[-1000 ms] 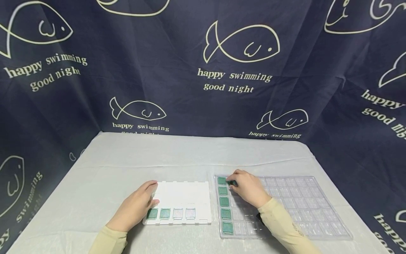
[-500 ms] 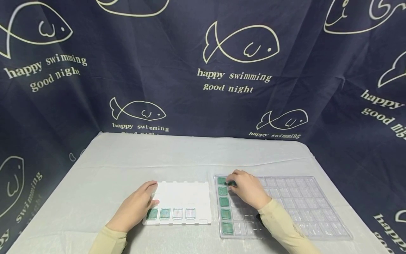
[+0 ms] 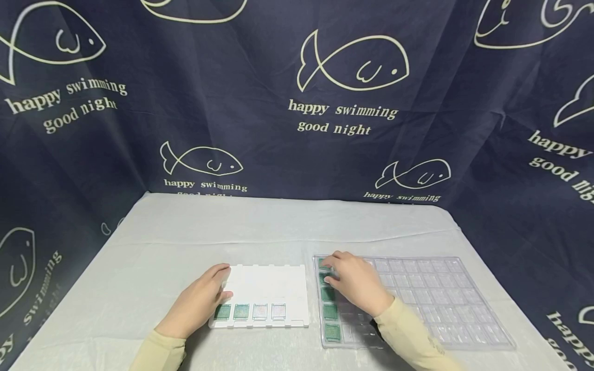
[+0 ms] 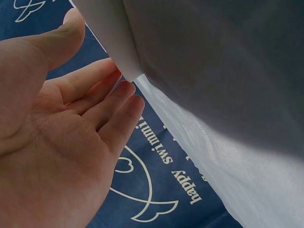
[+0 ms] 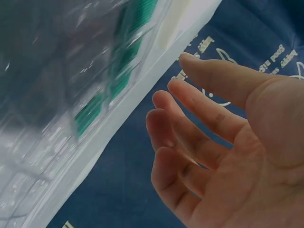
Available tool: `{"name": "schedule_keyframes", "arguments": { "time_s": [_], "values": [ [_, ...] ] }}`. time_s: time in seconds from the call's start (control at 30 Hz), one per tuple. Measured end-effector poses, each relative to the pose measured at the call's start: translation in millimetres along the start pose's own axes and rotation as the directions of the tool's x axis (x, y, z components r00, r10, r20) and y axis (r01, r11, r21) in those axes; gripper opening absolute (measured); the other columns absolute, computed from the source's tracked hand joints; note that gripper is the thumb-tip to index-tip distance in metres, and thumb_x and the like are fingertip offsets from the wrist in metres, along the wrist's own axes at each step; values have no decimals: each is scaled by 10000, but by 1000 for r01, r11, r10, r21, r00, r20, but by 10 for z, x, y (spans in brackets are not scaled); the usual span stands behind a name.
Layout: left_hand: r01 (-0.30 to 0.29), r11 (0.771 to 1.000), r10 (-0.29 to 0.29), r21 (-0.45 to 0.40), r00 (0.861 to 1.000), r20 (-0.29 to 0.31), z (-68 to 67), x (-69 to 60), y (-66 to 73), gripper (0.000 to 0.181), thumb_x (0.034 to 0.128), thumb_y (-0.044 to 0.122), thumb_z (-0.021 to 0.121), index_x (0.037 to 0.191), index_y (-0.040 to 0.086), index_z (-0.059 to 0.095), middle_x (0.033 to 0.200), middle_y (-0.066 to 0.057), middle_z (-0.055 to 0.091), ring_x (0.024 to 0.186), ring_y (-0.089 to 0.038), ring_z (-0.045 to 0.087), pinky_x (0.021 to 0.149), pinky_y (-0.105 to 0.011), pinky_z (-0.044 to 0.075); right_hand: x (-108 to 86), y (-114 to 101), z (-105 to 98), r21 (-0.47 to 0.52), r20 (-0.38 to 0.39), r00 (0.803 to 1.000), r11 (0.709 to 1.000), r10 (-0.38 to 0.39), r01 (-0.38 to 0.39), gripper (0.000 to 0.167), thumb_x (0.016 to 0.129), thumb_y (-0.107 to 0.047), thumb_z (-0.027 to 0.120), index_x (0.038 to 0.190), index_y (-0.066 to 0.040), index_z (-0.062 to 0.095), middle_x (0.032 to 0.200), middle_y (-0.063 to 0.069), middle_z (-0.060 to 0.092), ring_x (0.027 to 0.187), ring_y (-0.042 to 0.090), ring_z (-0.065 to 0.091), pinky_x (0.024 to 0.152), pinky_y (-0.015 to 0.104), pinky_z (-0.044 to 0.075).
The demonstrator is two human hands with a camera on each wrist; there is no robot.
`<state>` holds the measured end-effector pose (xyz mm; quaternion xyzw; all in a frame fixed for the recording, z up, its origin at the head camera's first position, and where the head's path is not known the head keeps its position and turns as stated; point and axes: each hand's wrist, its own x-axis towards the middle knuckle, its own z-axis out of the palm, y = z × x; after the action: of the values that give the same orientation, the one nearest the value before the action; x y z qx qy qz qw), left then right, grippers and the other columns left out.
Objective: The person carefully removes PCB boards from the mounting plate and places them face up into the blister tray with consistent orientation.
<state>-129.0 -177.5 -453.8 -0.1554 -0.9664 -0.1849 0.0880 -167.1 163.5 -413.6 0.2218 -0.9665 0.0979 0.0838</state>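
Note:
My left hand [image 3: 197,301] rests at the left edge of a white notched panel [image 3: 264,283]. Its thumb lies on the panel's top; in the left wrist view, the extended fingertips touch the edge. Several small perforated circuit boards [image 3: 241,312] sit in a row along the panel's near side. To the right, the clear compartment tray [image 3: 417,296] has green circuit boards [image 3: 330,313] down its left column. My right hand [image 3: 357,281] is over that column's far end, covering parts of the top boards. From the right wrist view, its thumb and fingers stand apart with nothing visible between them.
A pale cloth covers the table [image 3: 278,221]. Dark blue fabric [image 3: 260,103] printed with fish and words hangs behind and on both sides. A narrow gap separates panel and tray.
My right hand has moved left onto the first column, and the dark green board seen at its fingertips earlier no longer shows there. The left hand and panel have stayed put.

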Motion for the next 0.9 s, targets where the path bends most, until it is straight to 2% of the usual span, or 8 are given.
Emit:
{"name": "schedule_keyframes", "arguments": {
  "time_s": [0.23, 0.47, 0.6, 0.9],
  "values": [
    [6, 1000, -6, 3, 1000, 4, 1, -1, 1, 568, 872, 190, 798, 1346, -55, 602, 1417, -143, 601, 1259, -318, 641, 1056, -469, 558, -28, -118, 18, -15, -40, 997, 998, -68, 68, 298, 793, -219, 880, 1061, -176, 758, 999, -39, 739, 886, 175, 711, 762, 347, 636],
    [-6, 1000, 6, 7, 1000, -6, 1, 2, 5, 562, 869, 185, 801, 1331, -71, 608, 1406, -157, 607, 1257, -327, 642, 1058, -468, 557, -45, -187, 63, 16, -65, 996, 998, -60, 61, 306, 809, -252, 872, 1081, -170, 758, 1065, -26, 753, 987, 199, 728, 861, 383, 643],
    [-15, 1000, 16, 7, 1000, -13, 3, 0, 1, 559, 867, 180, 803, 1326, -74, 610, 1401, -162, 610, 1248, -329, 646, 1047, -467, 564, -50, -240, 74, 13, -81, 993, 996, -81, 83, 298, 821, -253, 863, 1085, -170, 754, 1069, -31, 749, 1012, 202, 727, 863, 379, 643],
    [-7, 1000, 7, 4, 1000, 0, -7, 8, 16, 569, 873, 182, 791, 1337, -85, 599, 1411, -178, 601, 1271, -348, 631, 1075, -485, 547, -67, -295, 110, 16, -59, 994, 996, -89, 90, 276, 834, -264, 851, 1082, -187, 757, 1087, -31, 745, 1023, 211, 728, 854, 392, 651]
  ]
}}
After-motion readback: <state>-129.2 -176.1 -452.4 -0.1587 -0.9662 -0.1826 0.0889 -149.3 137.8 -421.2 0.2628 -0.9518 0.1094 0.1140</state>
